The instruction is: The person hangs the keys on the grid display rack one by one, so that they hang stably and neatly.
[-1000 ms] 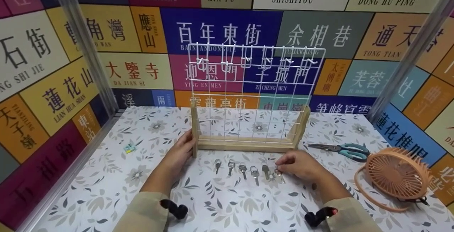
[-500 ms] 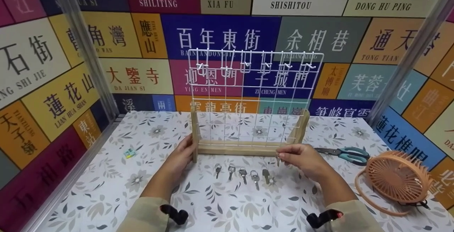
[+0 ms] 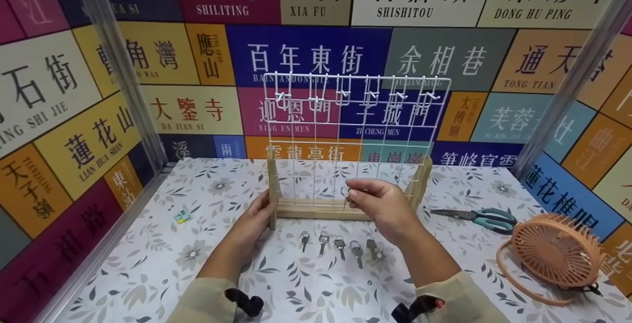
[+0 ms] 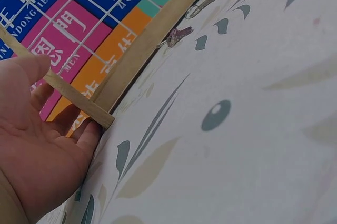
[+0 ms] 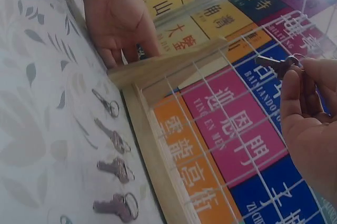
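Observation:
A white wire grid rack on a wooden stand [image 3: 316, 212] stands upright, with a row of white hooks [image 3: 371, 97] along its top. My left hand [image 3: 253, 220] holds the left wooden upright [image 4: 78, 98], thumb on one side and fingers on the other in the left wrist view. My right hand [image 3: 387, 209] is raised in front of the grid. It pinches a key [image 5: 278, 67] by its ring in the right wrist view; the head view mostly hides this key. Several keys with rings, one a silver key [image 3: 357, 253], lie in a row before the stand.
Pliers with teal handles [image 3: 491, 219] lie right of the rack. An orange fan [image 3: 555, 251] stands at the table's right. A small green and yellow packet [image 3: 182, 216] lies on the left. The patterned tabletop [image 3: 133, 259] meets sign-covered walls behind.
My right hand has lifted the rightmost key off the table and carried it up and left, in front of the grid. My left hand stays on the upright.

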`<state>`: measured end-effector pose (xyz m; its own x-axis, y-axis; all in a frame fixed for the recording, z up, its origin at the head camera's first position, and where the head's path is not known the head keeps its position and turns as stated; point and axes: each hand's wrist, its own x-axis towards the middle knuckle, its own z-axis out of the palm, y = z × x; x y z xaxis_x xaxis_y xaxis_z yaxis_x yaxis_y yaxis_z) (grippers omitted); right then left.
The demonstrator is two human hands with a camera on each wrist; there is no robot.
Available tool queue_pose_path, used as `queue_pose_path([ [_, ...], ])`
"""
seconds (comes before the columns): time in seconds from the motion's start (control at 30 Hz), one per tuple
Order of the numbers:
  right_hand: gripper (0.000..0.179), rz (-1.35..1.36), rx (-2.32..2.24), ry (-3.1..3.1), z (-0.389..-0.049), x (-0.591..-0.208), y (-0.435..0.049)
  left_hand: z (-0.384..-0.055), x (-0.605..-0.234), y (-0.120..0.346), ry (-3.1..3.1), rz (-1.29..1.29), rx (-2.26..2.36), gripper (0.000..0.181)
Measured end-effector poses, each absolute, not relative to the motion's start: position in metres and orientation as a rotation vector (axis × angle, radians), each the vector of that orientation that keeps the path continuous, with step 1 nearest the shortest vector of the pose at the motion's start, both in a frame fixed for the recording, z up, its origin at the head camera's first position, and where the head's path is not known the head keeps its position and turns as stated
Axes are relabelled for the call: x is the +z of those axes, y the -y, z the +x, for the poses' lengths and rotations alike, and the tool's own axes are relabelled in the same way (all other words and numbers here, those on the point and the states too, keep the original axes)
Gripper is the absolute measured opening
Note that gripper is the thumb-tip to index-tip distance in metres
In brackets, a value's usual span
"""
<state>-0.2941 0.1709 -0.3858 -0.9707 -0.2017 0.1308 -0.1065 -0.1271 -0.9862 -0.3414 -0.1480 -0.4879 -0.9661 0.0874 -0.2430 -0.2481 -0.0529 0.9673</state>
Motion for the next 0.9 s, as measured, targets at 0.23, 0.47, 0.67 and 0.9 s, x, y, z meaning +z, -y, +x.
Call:
queue_pose_path([
  [0.23,0.028,-0.454,-2.428,-1.846,-0.302,-0.355,-0.13,-0.341,-0.491,0.147,-2.034,-0.164,2.125,0.054],
  [0.47,0.025,-0.515,-2.51,-1.717,-0.309,-0.326,-0.095,-0.342,-0.496,0.145,-2.005,-0.133,2.18,0.05],
  [0.67,0.024,-0.594,-2.519,-1.672,-0.311,-0.308,-0.072,-0.342,-0.496,0.144,-2.024,-0.174,2.129,0.049],
  [0.9,0.033,-0.609,-2.585,-1.542,-0.314,-0.286,-0.045,-0.343,-0.493,0.146,-2.023,-0.19,2.127,0.05],
])
